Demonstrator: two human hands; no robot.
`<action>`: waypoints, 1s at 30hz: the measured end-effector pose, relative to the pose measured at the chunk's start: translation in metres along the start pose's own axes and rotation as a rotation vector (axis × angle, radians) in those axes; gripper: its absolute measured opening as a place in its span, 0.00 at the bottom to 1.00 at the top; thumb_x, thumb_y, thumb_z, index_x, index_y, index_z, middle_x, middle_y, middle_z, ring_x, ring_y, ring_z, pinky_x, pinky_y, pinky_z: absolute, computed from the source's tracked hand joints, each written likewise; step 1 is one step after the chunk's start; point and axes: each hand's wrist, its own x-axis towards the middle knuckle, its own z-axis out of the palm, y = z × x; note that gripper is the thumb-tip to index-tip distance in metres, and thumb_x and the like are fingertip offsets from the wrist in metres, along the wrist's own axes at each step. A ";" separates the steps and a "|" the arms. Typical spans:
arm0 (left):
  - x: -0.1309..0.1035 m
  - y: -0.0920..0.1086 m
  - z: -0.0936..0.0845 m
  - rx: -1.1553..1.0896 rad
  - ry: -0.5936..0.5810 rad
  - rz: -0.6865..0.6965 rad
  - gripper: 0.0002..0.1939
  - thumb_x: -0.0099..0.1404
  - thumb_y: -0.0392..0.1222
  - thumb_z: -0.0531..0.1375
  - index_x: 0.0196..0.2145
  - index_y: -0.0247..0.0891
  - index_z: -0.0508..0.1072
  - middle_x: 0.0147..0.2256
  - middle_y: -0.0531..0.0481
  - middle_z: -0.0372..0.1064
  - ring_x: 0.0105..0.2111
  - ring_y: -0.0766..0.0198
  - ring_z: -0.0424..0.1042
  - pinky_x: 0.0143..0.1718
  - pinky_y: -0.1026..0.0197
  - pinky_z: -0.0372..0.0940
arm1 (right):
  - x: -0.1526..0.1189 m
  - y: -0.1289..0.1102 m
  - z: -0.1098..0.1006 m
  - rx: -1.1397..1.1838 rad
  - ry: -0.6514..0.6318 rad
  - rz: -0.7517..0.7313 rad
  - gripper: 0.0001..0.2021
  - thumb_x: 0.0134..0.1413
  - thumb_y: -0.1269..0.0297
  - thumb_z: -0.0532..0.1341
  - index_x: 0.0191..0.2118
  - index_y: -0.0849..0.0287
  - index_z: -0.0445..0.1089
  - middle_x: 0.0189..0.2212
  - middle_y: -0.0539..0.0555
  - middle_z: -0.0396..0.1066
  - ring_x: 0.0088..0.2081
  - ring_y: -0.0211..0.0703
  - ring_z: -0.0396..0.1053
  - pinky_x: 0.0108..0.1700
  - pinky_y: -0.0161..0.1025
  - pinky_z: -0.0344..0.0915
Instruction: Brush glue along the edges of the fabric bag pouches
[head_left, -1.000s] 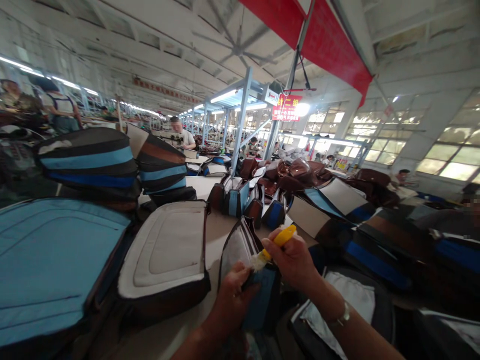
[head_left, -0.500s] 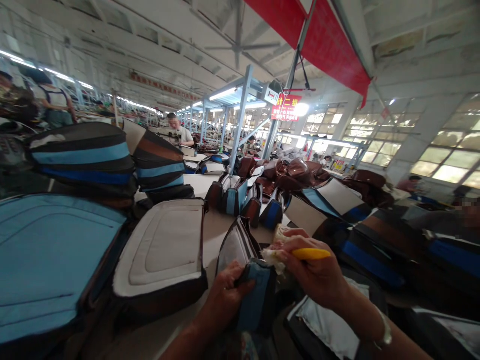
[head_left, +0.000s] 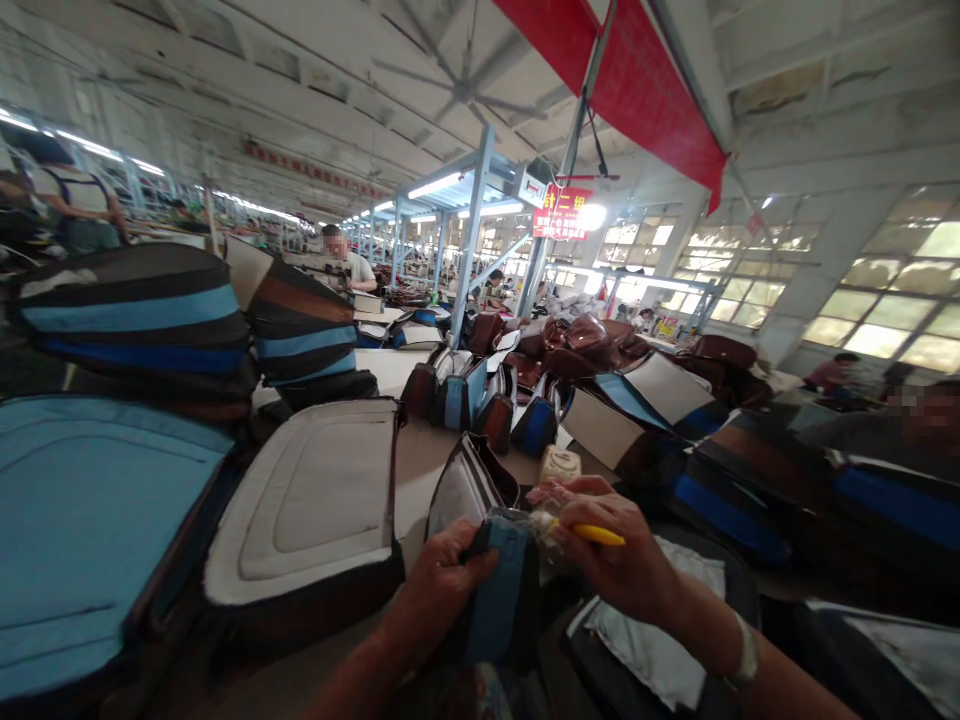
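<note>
A bag piece [head_left: 501, 590] with a blue and black side panel and a pale inside stands in front of me. My left hand [head_left: 450, 575] grips its near left edge, thumb on the blue panel. Just right of its top corner, my right hand [head_left: 611, 535] is closed round a yellow-handled tool [head_left: 600, 535]. Pale, frayed material shows at the tool's tip, close to the panel's edge. Behind my right fingers sits a small cream container [head_left: 560, 464]. Whether the tip touches the panel is hard to tell.
A white panelled bag piece [head_left: 307, 500] and a light-blue one [head_left: 105, 530] lie to the left, with stacked pieces [head_left: 135, 310] behind. Small bag pieces [head_left: 491, 400] stand ahead. More bags [head_left: 742, 480] lie right. A blue metal frame [head_left: 469, 240] rises beyond; people sit farther off.
My right hand has moved slightly down and left with the yellow tool, uncovering more of the cream container. The whole view has shifted a little.
</note>
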 end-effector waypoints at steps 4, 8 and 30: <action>0.001 -0.004 0.010 0.299 0.111 0.176 0.06 0.66 0.40 0.58 0.34 0.38 0.74 0.34 0.50 0.68 0.37 0.59 0.68 0.41 0.59 0.62 | 0.008 -0.002 -0.010 0.045 0.189 0.196 0.03 0.64 0.65 0.59 0.36 0.54 0.68 0.33 0.50 0.72 0.43 0.45 0.70 0.46 0.41 0.64; 0.003 -0.018 0.028 0.526 0.303 0.380 0.11 0.69 0.40 0.55 0.46 0.35 0.71 0.36 0.45 0.68 0.37 0.58 0.70 0.40 0.58 0.66 | 0.031 -0.020 -0.021 0.107 0.300 0.344 0.06 0.63 0.59 0.61 0.36 0.54 0.69 0.25 0.47 0.67 0.35 0.41 0.70 0.34 0.35 0.63; -0.001 -0.019 0.055 1.143 0.133 0.747 0.09 0.60 0.26 0.59 0.39 0.34 0.69 0.32 0.48 0.68 0.31 0.57 0.68 0.30 0.56 0.67 | 0.046 -0.016 -0.002 -0.300 -0.441 0.152 0.13 0.62 0.61 0.56 0.25 0.56 0.61 0.22 0.49 0.65 0.28 0.43 0.63 0.37 0.40 0.56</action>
